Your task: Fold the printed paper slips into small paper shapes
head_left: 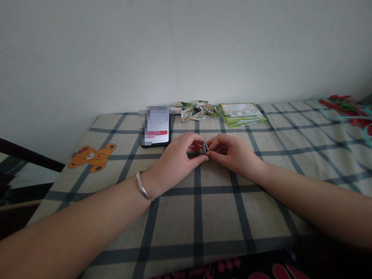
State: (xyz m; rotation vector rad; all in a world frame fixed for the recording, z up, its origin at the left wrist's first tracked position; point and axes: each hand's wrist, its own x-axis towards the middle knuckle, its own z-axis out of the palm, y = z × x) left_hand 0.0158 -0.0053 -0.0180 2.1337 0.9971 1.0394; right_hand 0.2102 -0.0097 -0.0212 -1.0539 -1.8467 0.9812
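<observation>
Head cam: left hand [180, 153] and right hand [236, 155] both have fingers pinched round a small folded piece [204, 147] in between, can't tell if it touches the checked table [174, 217]. From that piece, the phone [161, 137] sits at 10 o'clock, folded green-and-white bits [186, 114] at 12, printed sheets [241, 112] at 2, teddy bear picture [94, 157] at 9

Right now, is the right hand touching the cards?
Apart: the head view shows a strip of tablecloth between the right hand and the cards beyond it.
</observation>
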